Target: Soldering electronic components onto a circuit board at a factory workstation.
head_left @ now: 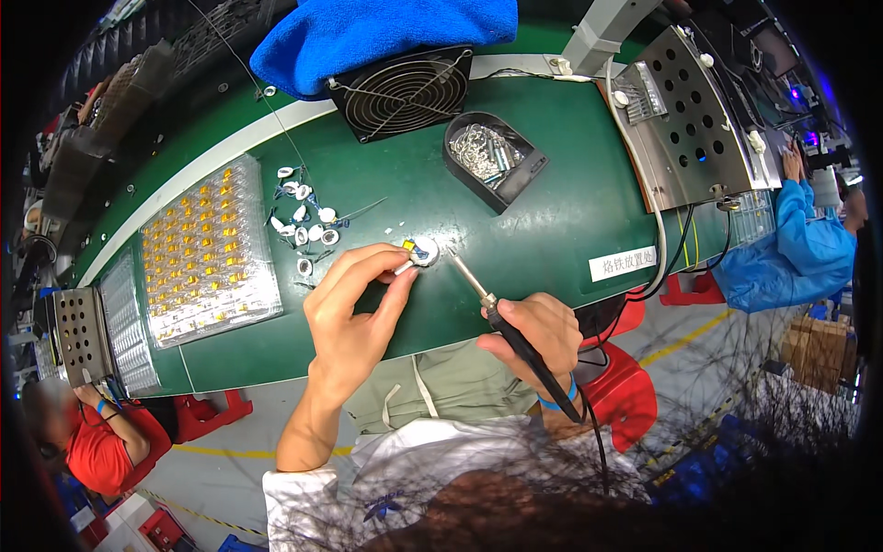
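Observation:
Near the middle of the bench, my left hand (354, 299) pinches a small yellow-and-white part (410, 247) with blue wiring at its fingertips. A round white piece (426, 252) sits right against it; whether the two are joined is too small to tell. My right hand (536, 336) is wrapped round the black handle of a soldering iron (480, 293). Its metal tip points up and left, a short way right of the round piece and apart from it. Several small round white parts with dark wires (302, 216) lie loosely beyond my left hand.
A clear tray (216, 248) of yellow components stands at left. A black bin (501, 175) of metal pieces, a fan (405, 92) under a blue towel (386, 41), and a perforated metal box (685, 120) stand farther back. The iron's cable (598, 432) hangs beside my right wrist. Co-workers sit at both sides.

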The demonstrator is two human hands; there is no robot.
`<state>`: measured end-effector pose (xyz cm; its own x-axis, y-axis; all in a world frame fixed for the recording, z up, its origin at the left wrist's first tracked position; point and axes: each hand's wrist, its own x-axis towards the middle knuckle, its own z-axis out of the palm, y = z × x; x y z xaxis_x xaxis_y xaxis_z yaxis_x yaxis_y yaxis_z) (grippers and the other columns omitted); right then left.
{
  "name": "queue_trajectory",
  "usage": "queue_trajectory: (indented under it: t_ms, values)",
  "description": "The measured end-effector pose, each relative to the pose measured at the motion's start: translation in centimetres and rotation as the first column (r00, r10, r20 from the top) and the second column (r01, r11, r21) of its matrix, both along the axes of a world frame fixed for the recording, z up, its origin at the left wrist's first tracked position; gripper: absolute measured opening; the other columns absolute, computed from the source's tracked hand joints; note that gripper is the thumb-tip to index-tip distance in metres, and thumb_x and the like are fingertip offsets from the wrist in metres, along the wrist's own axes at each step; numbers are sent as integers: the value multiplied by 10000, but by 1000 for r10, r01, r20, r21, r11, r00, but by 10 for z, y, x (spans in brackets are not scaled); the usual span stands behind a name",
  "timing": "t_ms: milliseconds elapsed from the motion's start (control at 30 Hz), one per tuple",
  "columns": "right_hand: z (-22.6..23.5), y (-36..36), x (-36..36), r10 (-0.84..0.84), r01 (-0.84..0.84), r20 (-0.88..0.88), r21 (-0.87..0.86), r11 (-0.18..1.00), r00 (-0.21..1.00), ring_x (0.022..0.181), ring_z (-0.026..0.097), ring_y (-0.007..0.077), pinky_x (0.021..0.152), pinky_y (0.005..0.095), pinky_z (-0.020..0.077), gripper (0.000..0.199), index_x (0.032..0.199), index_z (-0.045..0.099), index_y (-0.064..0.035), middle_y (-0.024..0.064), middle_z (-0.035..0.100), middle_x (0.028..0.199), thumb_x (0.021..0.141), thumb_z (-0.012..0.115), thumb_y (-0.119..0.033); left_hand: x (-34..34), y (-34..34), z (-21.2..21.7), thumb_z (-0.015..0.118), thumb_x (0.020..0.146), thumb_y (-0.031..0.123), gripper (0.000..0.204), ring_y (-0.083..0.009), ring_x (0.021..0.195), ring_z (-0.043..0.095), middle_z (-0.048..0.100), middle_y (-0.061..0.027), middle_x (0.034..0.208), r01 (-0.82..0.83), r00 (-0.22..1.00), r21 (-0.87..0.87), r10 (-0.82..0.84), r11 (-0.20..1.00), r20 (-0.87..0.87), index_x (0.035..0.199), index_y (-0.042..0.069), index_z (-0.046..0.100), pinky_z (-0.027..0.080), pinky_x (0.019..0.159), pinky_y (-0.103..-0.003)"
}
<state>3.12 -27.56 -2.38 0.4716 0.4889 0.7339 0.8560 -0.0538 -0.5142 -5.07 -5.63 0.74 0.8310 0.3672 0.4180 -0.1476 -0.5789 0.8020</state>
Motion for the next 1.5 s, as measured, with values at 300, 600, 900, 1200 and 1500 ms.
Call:
queue_trajectory:
  t_ms: [300, 600, 900, 1200, 1500]
  values:
    - [2, 0, 3, 44, -43, 7, -52, 998, 999, 627, 650, 229, 554, 326, 479, 475, 1142, 692, -18, 93, 724, 822, 788, 914, -242, 6, -10, -3, 789, 740, -133, 247, -239, 795, 685, 718, -110, 968, -69, 993, 163, 52, 984, 106, 935, -7, 708, 555, 679, -323]
    - [2, 4, 2, 32, -28, 35, -101, 994, 999, 619, 637, 205, 535, 310, 438, 482, 1152, 694, -33, 67, 726, 830, 776, 919, -232, 7, -9, -6, 784, 753, -138, 256, -206, 799, 702, 711, -109, 963, -69, 992, 277, 37, 958, 119, 946, 5, 695, 593, 649, -285]
    - [2, 4, 1, 19, -15, 36, -116, 993, 999, 617, 623, 193, 537, 309, 429, 479, 1152, 696, -45, 57, 728, 840, 770, 923, -223, 10, -11, -7, 786, 650, -164, 304, -261, 773, 659, 683, -95, 925, -87, 984, 272, 39, 958, 176, 888, -4, 683, 541, 656, -346]
    - [4, 3, -1, 14, -11, 28, -127, 992, 999, 612, 620, 194, 534, 311, 424, 492, 1152, 694, -40, 56, 733, 844, 757, 930, -215, 8, -11, -7, 795, 672, -168, 328, -267, 802, 680, 699, -107, 956, -62, 979, 301, 0, 951, 203, 930, 0, 684, 558, 690, -346]
    - [0, 3, 4, 23, -21, 30, -60, 998, 999, 581, 613, 220, 529, 321, 437, 468, 1146, 687, 1, 93, 701, 774, 812, 899, -248, 11, -9, -9, 798, 700, -165, 339, -269, 822, 694, 715, -116, 978, -55, 981, 312, -7, 949, 195, 968, 8, 684, 564, 717, -349]
